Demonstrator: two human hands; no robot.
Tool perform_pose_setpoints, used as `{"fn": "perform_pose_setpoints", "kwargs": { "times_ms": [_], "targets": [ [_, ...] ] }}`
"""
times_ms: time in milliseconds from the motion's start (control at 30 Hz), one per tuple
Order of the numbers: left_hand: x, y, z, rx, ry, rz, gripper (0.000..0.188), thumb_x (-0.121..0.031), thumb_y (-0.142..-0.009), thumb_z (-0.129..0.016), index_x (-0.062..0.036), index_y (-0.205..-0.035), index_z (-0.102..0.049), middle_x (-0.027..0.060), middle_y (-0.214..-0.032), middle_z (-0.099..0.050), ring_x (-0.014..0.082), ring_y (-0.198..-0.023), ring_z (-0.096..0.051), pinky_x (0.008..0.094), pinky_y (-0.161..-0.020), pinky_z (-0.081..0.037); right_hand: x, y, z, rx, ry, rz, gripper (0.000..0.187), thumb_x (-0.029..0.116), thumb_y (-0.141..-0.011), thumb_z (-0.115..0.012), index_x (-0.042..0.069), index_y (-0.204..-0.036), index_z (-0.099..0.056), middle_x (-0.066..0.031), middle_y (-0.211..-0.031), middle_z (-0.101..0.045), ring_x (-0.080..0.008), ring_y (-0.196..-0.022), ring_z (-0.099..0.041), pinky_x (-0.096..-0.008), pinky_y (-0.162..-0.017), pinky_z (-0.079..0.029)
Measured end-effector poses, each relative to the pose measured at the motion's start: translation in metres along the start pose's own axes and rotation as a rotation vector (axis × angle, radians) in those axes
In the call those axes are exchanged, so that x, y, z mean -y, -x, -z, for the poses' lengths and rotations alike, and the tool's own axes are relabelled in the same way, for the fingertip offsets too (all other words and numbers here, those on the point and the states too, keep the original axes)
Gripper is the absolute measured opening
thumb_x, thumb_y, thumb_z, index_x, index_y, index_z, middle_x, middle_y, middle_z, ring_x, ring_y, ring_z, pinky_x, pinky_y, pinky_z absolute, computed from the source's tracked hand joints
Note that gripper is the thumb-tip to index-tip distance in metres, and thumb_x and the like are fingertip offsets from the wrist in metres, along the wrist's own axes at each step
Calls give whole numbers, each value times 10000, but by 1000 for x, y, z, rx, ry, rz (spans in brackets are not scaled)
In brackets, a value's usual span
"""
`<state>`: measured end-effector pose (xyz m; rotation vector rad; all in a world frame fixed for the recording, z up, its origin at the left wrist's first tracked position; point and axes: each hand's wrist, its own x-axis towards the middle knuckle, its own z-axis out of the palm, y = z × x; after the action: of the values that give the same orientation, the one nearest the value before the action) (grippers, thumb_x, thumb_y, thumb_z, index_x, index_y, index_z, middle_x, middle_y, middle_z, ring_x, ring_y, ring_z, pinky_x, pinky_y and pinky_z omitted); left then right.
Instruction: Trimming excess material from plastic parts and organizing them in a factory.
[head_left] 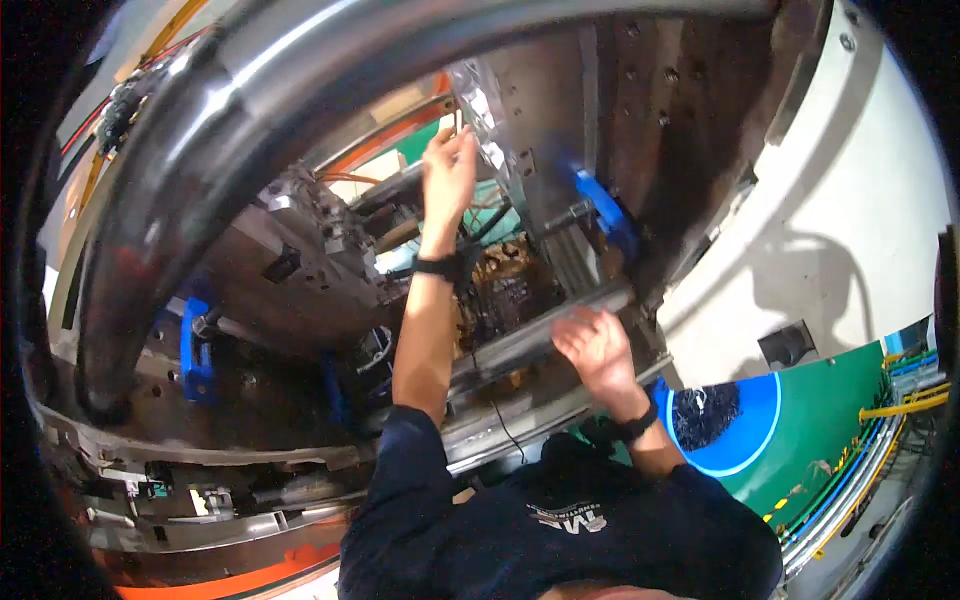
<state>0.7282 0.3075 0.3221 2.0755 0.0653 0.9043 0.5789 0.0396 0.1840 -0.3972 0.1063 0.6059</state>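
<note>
The slim pale piece (459, 121) lies at the fingertips of the curled left hand (448, 178), the nearer hand, long axis pointing away from the person, beside the steel plate's inner edge; whether it is gripped, I cannot tell. The right hand (594, 347), loosely open, visibly holds nothing near the front metal bar (515, 342). White lettering marks the dark shirt (450, 545).

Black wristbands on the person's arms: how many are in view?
2: one black wristband on the wrist of the left hand, another band on the wrist of the outspread right hand. Both wrists show; none seems hidden.
</note>
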Motion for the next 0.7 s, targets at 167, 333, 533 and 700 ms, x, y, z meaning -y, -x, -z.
{"fn": "perform_pose_setpoints", "kwargs": {
  "times_ms": [167, 333, 533, 700],
  "targets": [
    [-101, 137, 24, 323, 39, -119, 66, -57, -797, -686, -11, -844, -686, 131, -872, -676, 266, -860, -635, 375, -831, -482, 19, -14, -50, 146, -93, 70, 501, 433, -1018, -379, -3, -1224, -514, -263, -1320, -529, -333, -1233, -516, -435, -1097, -364],
    [-84, 202, 1, 289, -35, -248, 162, -54, -691, -750, -59, -836, -679, 67, -922, -622, 313, -853, -567, 413, -758, -453, 12, -16, -62, 193, 4, 77, 518, 432, -1028, -344, -13, -1258, -475, -243, -1369, -497, -302, -1241, -505, -400, -1083, -366],
    [-72, 217, -5, 270, 25, -111, 151, -50, -710, -742, -23, -845, -680, 106, -915, -623, 315, -891, -591, 397, -801, -461, 5, -11, -63, 191, 290, 146, 579, 435, -1037, -269, -19, -1380, -376, -258, -1413, -447, -301, -1254, -495, -402, -1080, -375],
    [-65, 221, -12, 266, 188, 99, 140, -49, -782, -709, 5, -902, -661, 115, -937, -615, 255, -912, -611, 338, -821, -480, 6, -10, -65, 209, 380, 187, 577, 439, -1040, -268, 5, -1409, -357, -256, -1397, -462, -300, -1274, -480, -407, -1095, -350]
  ]
}}
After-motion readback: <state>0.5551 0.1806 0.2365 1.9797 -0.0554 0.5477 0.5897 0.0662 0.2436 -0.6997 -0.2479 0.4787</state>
